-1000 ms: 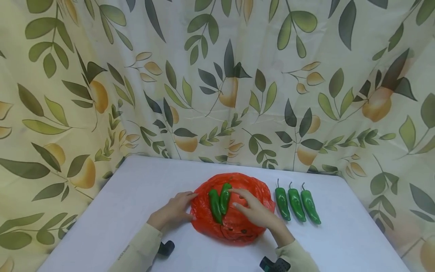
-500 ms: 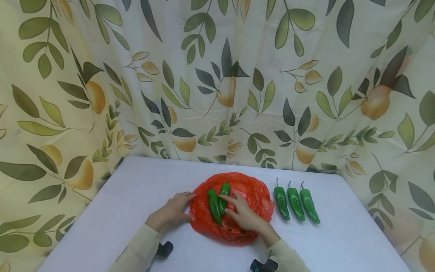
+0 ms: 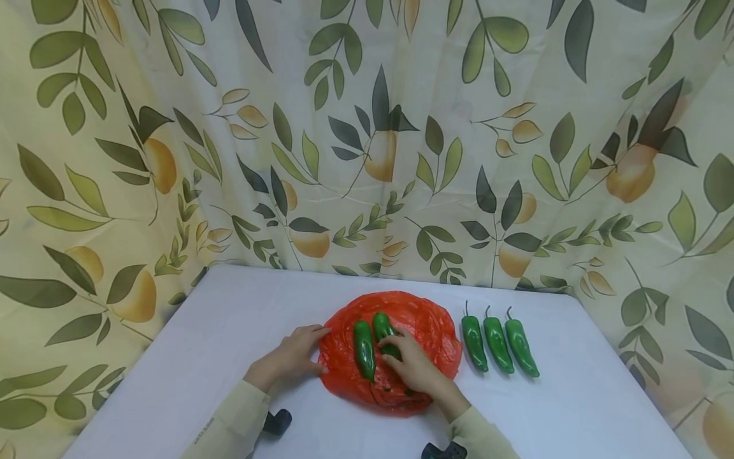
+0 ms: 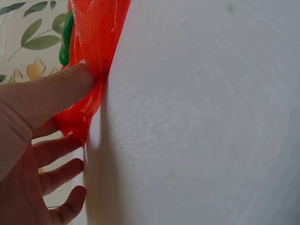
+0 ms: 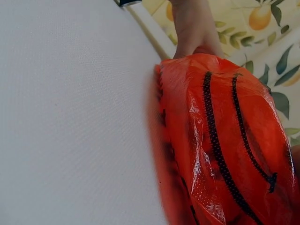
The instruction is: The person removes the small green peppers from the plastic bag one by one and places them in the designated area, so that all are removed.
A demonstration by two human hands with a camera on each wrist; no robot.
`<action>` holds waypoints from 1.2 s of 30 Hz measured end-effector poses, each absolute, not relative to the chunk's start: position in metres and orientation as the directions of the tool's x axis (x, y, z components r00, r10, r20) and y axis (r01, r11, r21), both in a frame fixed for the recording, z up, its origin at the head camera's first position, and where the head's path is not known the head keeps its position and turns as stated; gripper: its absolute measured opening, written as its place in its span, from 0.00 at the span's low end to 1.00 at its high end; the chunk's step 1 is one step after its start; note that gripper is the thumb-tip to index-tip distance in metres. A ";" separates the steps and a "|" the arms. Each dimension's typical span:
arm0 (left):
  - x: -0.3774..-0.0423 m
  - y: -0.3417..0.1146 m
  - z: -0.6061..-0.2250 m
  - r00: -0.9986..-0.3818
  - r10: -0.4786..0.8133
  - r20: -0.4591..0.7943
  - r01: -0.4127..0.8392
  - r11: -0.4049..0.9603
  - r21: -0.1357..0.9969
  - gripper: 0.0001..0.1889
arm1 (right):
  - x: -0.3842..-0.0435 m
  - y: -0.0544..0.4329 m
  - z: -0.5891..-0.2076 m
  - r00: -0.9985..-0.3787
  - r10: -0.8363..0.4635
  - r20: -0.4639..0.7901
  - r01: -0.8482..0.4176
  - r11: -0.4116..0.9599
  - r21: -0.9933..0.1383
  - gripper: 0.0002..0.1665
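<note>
Fruit-patterned curtain (image 3: 367, 210) backs a white table (image 3: 246, 312) bearing a red plastic bag (image 3: 430, 319). My left hand (image 3: 291, 354), fingers spread, touches its edge; my right hand (image 3: 414, 366) grips the right green pepper (image 3: 382, 324) of two on top. Likely I'm positioning it; next calls for gentle release.

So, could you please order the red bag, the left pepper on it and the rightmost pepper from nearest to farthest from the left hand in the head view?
1. Red bag, touching the left hand.
2. Left pepper, on top.
3. Rightmost pepper, right of the bag.
</note>
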State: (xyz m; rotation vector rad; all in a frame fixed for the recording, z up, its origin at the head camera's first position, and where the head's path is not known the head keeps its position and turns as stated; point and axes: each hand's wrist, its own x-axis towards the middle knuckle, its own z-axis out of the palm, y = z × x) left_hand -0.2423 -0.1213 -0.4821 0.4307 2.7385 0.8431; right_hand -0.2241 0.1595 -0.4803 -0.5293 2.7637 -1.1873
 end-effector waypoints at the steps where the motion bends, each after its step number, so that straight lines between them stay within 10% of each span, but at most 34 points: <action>1: -0.242 -0.121 -0.482 -0.927 0.349 -0.141 0.209 0.789 0.578 0.43 | -0.224 0.160 -0.480 -0.941 -0.332 0.062 -0.274 0.643 -0.715 0.13; 36: -0.241 -0.121 -0.482 -0.927 0.351 -0.135 0.215 0.790 0.574 0.43 | -0.225 0.182 -0.436 -0.983 -0.169 0.074 -0.135 0.382 -0.914 0.26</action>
